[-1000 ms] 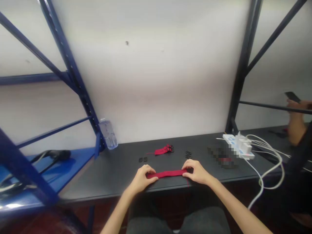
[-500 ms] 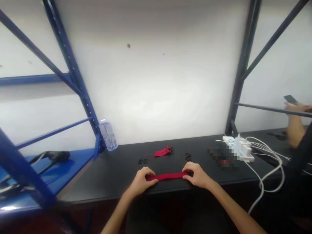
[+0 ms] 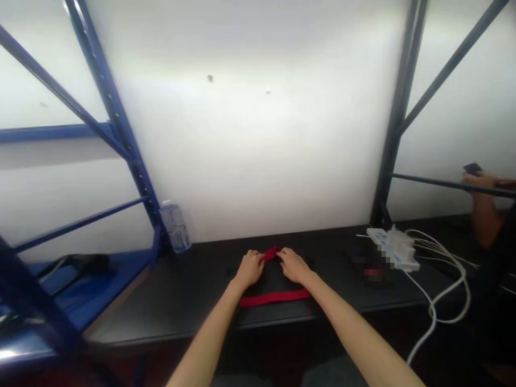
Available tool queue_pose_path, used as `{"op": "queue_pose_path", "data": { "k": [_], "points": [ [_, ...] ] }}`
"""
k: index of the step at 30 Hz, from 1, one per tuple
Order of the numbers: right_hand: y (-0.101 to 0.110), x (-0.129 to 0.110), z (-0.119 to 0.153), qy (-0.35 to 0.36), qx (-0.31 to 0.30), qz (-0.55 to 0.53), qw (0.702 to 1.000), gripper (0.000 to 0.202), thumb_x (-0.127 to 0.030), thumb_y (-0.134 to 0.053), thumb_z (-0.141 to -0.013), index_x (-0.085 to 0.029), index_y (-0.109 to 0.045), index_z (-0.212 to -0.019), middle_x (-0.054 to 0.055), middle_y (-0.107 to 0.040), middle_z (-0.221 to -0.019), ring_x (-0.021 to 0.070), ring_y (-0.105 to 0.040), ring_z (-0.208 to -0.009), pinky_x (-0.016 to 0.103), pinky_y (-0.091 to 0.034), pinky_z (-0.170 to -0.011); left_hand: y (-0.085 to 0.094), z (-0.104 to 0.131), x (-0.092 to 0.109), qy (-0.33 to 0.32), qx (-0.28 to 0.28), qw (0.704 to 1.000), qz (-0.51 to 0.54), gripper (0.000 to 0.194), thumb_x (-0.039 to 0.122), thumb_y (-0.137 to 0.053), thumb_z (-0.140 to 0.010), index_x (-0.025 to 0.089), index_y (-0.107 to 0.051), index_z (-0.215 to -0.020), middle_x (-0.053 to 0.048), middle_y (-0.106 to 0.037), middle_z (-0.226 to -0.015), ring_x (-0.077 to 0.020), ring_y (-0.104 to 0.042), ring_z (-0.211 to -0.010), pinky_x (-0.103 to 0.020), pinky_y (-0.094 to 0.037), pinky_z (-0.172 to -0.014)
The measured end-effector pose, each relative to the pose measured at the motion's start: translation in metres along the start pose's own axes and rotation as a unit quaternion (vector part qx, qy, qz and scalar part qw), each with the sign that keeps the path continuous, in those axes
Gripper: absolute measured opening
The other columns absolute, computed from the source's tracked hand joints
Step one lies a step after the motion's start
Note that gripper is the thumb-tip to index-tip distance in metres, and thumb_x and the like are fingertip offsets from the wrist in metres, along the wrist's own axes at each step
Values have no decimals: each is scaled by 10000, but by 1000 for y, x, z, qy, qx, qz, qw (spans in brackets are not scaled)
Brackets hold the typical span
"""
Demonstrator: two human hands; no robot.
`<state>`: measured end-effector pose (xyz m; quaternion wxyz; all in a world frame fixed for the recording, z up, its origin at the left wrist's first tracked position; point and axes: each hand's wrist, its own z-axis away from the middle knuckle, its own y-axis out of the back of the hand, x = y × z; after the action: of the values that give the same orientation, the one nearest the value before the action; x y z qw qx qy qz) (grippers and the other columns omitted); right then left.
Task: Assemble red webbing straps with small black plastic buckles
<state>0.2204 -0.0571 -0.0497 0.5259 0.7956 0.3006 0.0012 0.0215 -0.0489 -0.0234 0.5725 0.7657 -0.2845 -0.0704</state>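
Observation:
Both my hands reach to the small folded red webbing strap (image 3: pixel 269 254) with black buckles, farther back on the dark table. My left hand (image 3: pixel 249 270) has its fingers closed on the strap's left end. At the right end, where the buckles are, my right hand (image 3: pixel 295 266) pinches it; its fingertips partly cover the buckles. A longer flat red webbing strip (image 3: pixel 274 297) lies near the front edge, with my right forearm over its right end. Small black buckles (image 3: pixel 309 260) show just beyond my right hand, and another dark piece (image 3: pixel 229 271) lies left of my left hand.
A clear bottle (image 3: pixel 176 228) stands at the back left against the blue rack post (image 3: pixel 139 174). To the right are a white power strip (image 3: pixel 393 248) with looping white cables (image 3: pixel 463 274) and a pixelated dark object (image 3: pixel 373 263). Beyond the right post, another person's hand (image 3: pixel 479 180) holds a phone.
Both hands have let go of the long red strip and moved forward to the folded strap with buckles. The strip now lies on the table.

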Motion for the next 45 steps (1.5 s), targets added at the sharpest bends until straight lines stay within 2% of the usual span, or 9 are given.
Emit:
{"op": "queue_pose_path", "data": {
  "k": [6, 15, 19, 22, 25, 27, 31, 36, 45],
  "points": [
    [-13, -11, -6, 11, -10, 46, 999, 346, -71, -507, -788, -144, -603, -1112, 149, -578, -1150, 275, -454, -1106, 372, -387, -919, -20, -16, 6, -4, -6, 998, -67, 288, 253, -408, -927, 207, -659, -1060, -148, -619, -1075, -292, -477, -1052, -458, -339, -897],
    [-6, -4, 8, -5, -30, -30, 999, 98, -209, -603, -826, -202, -596, -923, 65, -612, -954, 205, -564, -926, 299, -412, -826, -15, 0, 6, -35, -30, 999, -4, 156, 306, -545, -874, 230, -673, -918, -84, -642, -999, -281, -516, -1010, -412, -372, -852],
    [-11, -5, 9, 7, -28, -57, 998, 222, -100, -593, -792, -209, -591, -986, 55, -623, -965, 195, -582, -920, 292, -417, -817, -15, 13, 10, -39, -13, 999, 24, 128, 288, -562, -863, 219, -663, -901, -79, -648, -977, -283, -516, -1015, -417, -371, -855],
    [-14, -2, 9, 25, 9, -124, 992, 357, -48, -576, -761, -213, -582, -1078, 60, -627, -1044, 203, -571, -996, 313, -423, -874, -15, 21, 12, -27, 57, 997, 46, 147, 311, -568, -861, 209, -643, -936, -80, -631, -1015, -257, -511, -1013, -386, -378, -860],
    [-15, 4, 8, 13, 44, -211, 976, 363, -47, -562, -745, -207, -605, -1069, 52, -640, -1050, 193, -589, -963, 322, -447, -879, -13, 26, 12, -2, 135, 988, 71, 193, 355, -544, -872, 187, -633, -840, -75, -623, -916, -228, -520, -926, -353, -392, -831],
    [-13, 7, 8, 1, 64, -260, 964, 355, -65, -564, -738, -208, -622, -1058, 47, -649, -1044, 189, -603, -934, 320, -468, -848, -11, 25, 12, 16, 149, 985, 86, 282, 388, -520, -878, 180, -622, -718, -66, -612, -806, -218, -522, -855, -342, -396, -800],
    [-10, 7, 8, -19, 96, -348, 932, 349, -129, -580, -737, -214, -643, -1070, 53, -660, -1058, 205, -613, -953, 321, -496, -790, -9, 18, 12, 38, 133, 974, 178, 369, 424, -498, -870, 176, -658, -650, -52, -634, -721, -200, -540, -780, -316, -395, -757],
    [-9, 4, 8, -30, 123, -441, 889, 327, -217, -644, -720, -195, -681, -1043, 78, -676, -1073, 244, -618, -988, 361, -508, -809, -14, 11, 16, 97, 114, 920, 361, 381, 467, -551, -808, 135, -677, -671, -21, -624, -623, -154, -533, -612, -257, -379, -607],
    [-14, 11, 10, -37, 73, -554, 829, 393, -303, -768, -638, -192, -710, -1011, 88, -702, -1046, 266, -649, -955, 409, -507, -861, -21, 12, 21, 90, 66, 890, 442, 418, 531, -617, -743, 125, -659, -652, -2, -570, -551, -127, -483, -530, -237, -339, -537]
  ]
}}
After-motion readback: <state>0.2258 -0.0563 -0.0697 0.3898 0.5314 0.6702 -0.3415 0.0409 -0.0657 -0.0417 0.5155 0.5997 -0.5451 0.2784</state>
